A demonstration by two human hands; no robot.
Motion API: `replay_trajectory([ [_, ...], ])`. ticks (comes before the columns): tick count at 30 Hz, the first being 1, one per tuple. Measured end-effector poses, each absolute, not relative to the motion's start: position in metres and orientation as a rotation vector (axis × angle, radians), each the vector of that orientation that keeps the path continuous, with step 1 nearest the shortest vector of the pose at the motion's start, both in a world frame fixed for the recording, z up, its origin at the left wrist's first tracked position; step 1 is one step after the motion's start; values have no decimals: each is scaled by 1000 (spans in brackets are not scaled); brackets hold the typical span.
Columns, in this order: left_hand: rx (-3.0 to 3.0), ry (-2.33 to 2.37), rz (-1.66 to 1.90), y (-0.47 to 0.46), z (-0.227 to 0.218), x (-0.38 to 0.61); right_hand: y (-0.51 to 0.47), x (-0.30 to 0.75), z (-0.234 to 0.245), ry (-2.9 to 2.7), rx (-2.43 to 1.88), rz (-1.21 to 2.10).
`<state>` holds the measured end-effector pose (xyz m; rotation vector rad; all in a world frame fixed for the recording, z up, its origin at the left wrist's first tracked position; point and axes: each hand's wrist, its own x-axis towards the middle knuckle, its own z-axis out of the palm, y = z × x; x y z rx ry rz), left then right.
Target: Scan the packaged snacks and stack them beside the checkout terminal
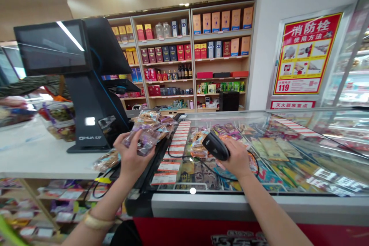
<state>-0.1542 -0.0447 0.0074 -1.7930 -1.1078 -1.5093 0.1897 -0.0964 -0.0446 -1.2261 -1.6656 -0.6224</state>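
In my left hand [134, 153], the fingers are closed around a clear snack packet [144, 138] with purple printing. Just behind it lies a pile of similar snack packets [148, 117] beside the register stand. Over the freezer's glass lid, my right hand [236, 155] grips a black barcode scanner [215, 146], its head pointing left toward the packets. A black cable [207, 167] loops from the scanner across the glass. Another snack packet [198, 138] shows just left of the scanner head. One more packet [106, 159] lies on the counter edge, left of my left wrist.
A register with a dark screen [52, 48] stands on the white counter [34, 163] at left. The glass-topped freezer [282, 123] holds many frozen packs. Price labels [164, 178] line its left side. Shelves of boxed bottles [164, 54] stand behind. Blurred bags [60, 117] sit on the counter.
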Motion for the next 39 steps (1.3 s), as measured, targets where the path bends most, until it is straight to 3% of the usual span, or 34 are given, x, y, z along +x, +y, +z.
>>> replay_trajectory([
  [12, -2043, -914, -1675, 7, -4, -32, -99, 178, -41, -1798, -1217, -548],
  [39, -2082, -891, -1502, 5, -23, -35, -99, 175, -41, -1885, -1247, -540],
])
